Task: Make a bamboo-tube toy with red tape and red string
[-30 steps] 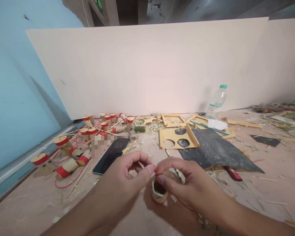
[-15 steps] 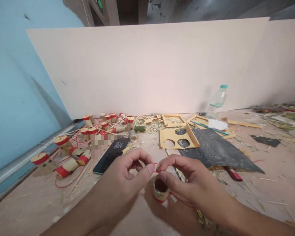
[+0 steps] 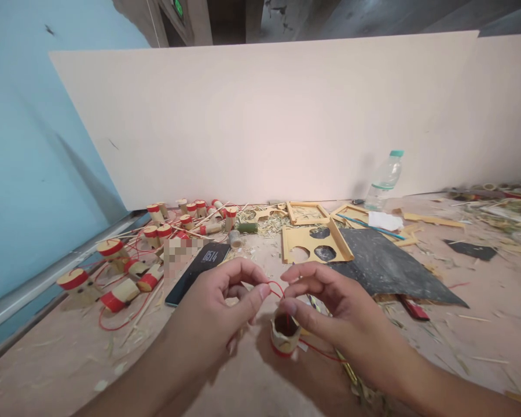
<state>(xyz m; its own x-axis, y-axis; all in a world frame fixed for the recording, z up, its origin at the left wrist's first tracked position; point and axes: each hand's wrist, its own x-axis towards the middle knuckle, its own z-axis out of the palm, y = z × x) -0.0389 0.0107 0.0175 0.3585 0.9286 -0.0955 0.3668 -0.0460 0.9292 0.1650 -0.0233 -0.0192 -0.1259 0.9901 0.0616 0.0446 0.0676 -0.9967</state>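
Observation:
A short bamboo tube (image 3: 285, 339) with a red band at its base stands upright on the table, its hollow end facing up. A thin red string (image 3: 278, 283) rises out of the hollow and bends over to the left. My left hand (image 3: 230, 307) pinches that string between thumb and forefinger, above and left of the tube. Just to the right, my right hand (image 3: 334, 307) has its thumb and fingers apart, the thumb close by the string over the tube's rim. More red string lies to the tube's right, partly under my right hand.
Several red-banded bamboo pieces (image 3: 121, 295) with strings and sticks lie left. A phone (image 3: 197, 272) lies beyond my left hand. Past my right hand are a yellow frame with round holes (image 3: 310, 246), a dark sheet (image 3: 382, 263) and a plastic bottle (image 3: 384, 182). Shavings litter the table.
My right hand's fingers have parted from the pinch they held at the string. A larger loop of red string now shows between the hands, running down into the tube.

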